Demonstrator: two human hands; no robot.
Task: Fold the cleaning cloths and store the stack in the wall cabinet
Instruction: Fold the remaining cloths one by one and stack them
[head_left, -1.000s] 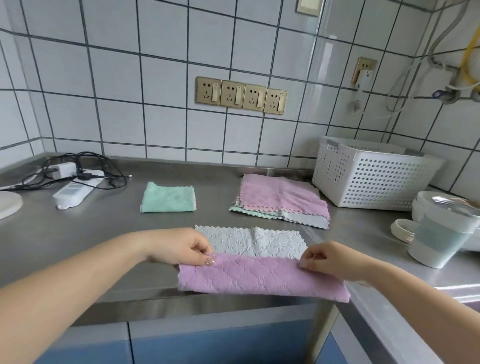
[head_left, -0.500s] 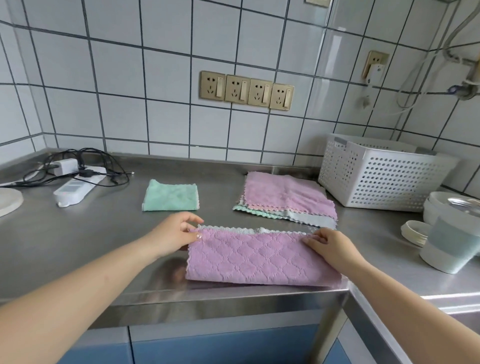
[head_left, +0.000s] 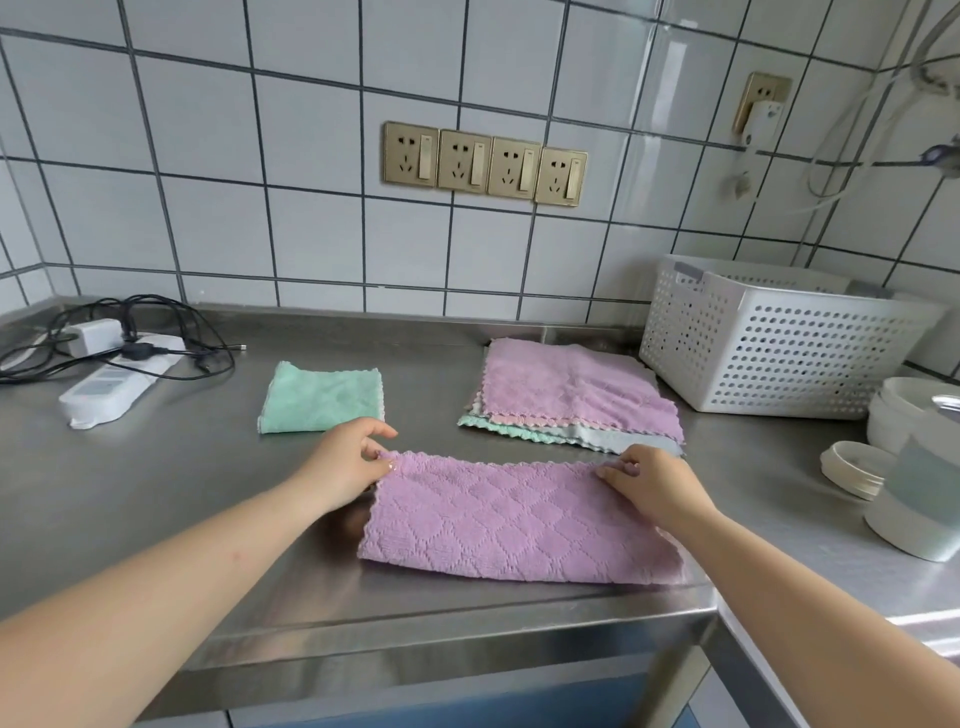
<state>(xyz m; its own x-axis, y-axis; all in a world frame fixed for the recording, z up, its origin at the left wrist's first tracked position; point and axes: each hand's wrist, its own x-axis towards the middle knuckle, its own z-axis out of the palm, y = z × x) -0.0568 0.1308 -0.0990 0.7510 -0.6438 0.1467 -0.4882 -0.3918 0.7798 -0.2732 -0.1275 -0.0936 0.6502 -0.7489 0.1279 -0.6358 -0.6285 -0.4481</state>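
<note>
A pink quilted cloth (head_left: 514, 519) lies folded in half on the steel counter (head_left: 156, 493) near the front edge. My left hand (head_left: 348, 462) pinches its far left corner between thumb and fingers. At the far right corner, my right hand (head_left: 654, 480) rests with its fingertips on the cloth's edge. A folded green cloth (head_left: 322, 397) lies behind my left hand. A pile of unfolded cloths (head_left: 571, 400), pink on top with green and grey edges showing, lies behind my right hand.
A white perforated basket (head_left: 779, 343) stands at the back right. Stacked white bowls, a cup (head_left: 919, 499) and a round lid (head_left: 852, 467) sit on the right. A power strip (head_left: 114, 384) with tangled black cables lies at the back left. Wall sockets (head_left: 485, 163) are above.
Both hands carried the cloth's near edge away from me and laid it on the far edge, covering the grey underside. The cloth now lies folded in half, pink side up.
</note>
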